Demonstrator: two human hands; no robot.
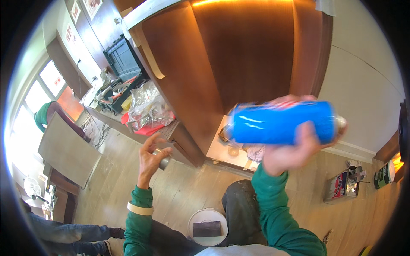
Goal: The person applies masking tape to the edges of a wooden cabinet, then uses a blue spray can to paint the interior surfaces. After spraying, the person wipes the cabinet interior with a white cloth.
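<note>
Within the closed right grip (285, 157), a glossy blue can (277, 123) lies sideways, its right end silvery; the left grip (152, 158) pinches a small grey cylinder (165, 163). Below, a round white tub (208, 214) bears a dark block (207, 229). Farther left, an open toolbox (124, 59) holds tools on the bench (168, 131), above wooden flooring (117, 170).

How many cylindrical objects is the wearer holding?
2: a shiny blue cylindrical can, sideways in the right hand; a small grey cylinder in the left hand. The fingers could hide others.
</note>
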